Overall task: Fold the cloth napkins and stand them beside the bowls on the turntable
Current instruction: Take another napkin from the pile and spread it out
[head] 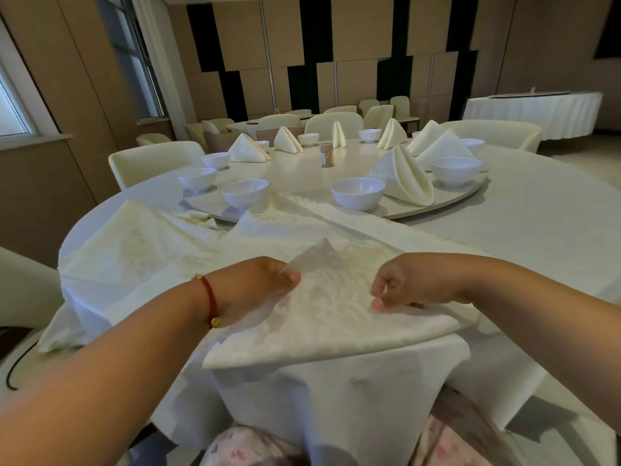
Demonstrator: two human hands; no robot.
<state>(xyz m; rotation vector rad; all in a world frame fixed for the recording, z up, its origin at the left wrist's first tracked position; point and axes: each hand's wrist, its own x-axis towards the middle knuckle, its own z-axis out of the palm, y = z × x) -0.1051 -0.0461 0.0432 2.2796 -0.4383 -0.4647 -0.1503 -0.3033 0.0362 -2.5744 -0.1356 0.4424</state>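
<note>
Napkin (329,317) lies flat at the near tabletop (537,210) edge, long axis left to right between both hands; left hand (258,287) grip pinches a raised corner, right hand (413,284) grip curls, fingertips pressing the cloth.

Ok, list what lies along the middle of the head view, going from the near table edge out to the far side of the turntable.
napkin being folded → left hand and right hand holding it → near bowl on the turntable → brown canister → far upright napkin
</note>
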